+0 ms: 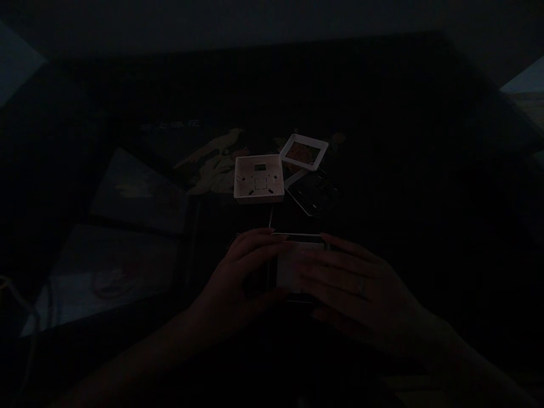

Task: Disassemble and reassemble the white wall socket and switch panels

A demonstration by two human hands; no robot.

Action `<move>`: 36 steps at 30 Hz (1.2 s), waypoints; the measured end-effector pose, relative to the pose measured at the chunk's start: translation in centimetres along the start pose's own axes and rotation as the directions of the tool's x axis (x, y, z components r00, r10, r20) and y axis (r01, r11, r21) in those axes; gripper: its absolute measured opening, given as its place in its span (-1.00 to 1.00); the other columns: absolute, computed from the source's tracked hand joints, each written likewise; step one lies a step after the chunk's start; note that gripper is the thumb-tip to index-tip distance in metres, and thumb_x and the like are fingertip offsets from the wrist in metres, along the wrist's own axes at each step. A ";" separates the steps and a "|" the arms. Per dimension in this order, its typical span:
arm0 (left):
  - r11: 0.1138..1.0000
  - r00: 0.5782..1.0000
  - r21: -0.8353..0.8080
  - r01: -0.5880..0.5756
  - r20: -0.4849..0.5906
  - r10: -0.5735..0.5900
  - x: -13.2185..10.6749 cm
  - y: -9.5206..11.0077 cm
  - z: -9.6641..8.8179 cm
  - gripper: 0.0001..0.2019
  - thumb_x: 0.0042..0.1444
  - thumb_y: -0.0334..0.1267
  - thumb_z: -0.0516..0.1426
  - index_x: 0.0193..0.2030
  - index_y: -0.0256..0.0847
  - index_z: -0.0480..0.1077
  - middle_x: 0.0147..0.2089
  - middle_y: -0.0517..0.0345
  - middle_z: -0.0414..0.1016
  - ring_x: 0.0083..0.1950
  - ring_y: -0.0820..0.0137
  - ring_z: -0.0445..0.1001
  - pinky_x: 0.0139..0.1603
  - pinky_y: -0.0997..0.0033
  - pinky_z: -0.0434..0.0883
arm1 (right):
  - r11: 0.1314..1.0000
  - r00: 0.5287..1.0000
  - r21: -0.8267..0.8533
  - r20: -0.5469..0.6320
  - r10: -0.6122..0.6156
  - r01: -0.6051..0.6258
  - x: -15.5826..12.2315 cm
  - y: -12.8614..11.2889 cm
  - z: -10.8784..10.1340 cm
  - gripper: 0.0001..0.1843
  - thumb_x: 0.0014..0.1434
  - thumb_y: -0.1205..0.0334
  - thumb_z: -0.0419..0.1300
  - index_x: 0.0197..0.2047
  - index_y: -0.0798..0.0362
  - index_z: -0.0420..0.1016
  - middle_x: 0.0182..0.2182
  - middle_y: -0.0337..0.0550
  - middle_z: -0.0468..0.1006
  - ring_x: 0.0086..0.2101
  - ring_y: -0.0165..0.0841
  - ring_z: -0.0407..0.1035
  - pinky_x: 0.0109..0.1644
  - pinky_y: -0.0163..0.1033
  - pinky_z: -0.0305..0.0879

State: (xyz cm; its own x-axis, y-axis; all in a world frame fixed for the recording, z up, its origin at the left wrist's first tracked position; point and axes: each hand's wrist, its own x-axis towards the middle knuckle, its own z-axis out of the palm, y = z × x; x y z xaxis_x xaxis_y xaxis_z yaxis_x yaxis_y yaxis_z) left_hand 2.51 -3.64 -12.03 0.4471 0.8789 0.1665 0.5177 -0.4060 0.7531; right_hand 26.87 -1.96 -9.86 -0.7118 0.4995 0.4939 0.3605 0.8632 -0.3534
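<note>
Below the box [259, 199], I see the left hand [236, 272] and right hand [361, 289] gripping a plate [288, 269], the right lying across it.

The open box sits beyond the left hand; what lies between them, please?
In the head view, a thin pale rod lies between the open box and left hand.

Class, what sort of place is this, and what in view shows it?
Probably an indoor work table, perhaps at home; the picture is too dark to be sure. A glossy, patterned dark tabletop holds a pale open box and a white frame.
</note>
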 end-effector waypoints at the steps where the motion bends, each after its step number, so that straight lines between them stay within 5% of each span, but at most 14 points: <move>1: 1.000 1.000 -0.005 0.020 0.000 -0.020 0.0 0.0 0.0 -0.42 0.12 -0.34 0.29 0.27 0.00 0.27 0.24 -0.01 0.36 0.30 0.11 0.31 0.27 -0.05 0.36 | 1.000 1.000 -0.017 0.010 -0.006 0.006 0.1 0.0 0.2 -0.78 0.32 0.31 0.15 -0.05 0.12 0.58 -0.08 -0.11 0.70 0.05 -0.29 0.52 0.29 -0.06 0.33; 13: 0.994 0.997 -0.078 0.076 -0.003 -0.076 0.1 0.6 0.3 -0.39 0.08 -0.41 0.30 0.25 -0.02 0.23 0.22 0.00 0.35 0.30 0.15 0.30 0.27 0.05 0.39 | 0.997 0.992 -0.075 0.122 0.020 -0.011 0.1 -0.2 0.9 -0.69 0.33 0.39 0.11 0.08 0.11 0.54 0.10 -0.08 0.59 0.16 -0.21 0.42 0.25 0.05 0.37; 36: 0.999 1.000 -0.047 -0.004 -0.031 0.003 0.3 0.4 0.3 -0.42 0.09 -0.38 0.28 0.23 -0.06 0.23 0.21 -0.02 0.38 0.28 0.14 0.31 0.27 0.01 0.35 | 0.998 0.996 -0.028 0.076 0.053 -0.051 0.7 -0.3 1.0 -0.72 0.35 0.38 0.07 -0.01 0.10 0.59 0.04 -0.08 0.64 0.12 -0.23 0.46 0.23 0.03 0.39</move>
State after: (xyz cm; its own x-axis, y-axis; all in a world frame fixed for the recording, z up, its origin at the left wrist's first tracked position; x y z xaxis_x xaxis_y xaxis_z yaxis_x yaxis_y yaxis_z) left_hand 3.10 -3.66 -11.88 0.4255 0.8851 0.1887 0.4811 -0.3979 0.7812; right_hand 25.70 -1.95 -10.21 -0.7353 0.5373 0.4131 0.4131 0.8385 -0.3553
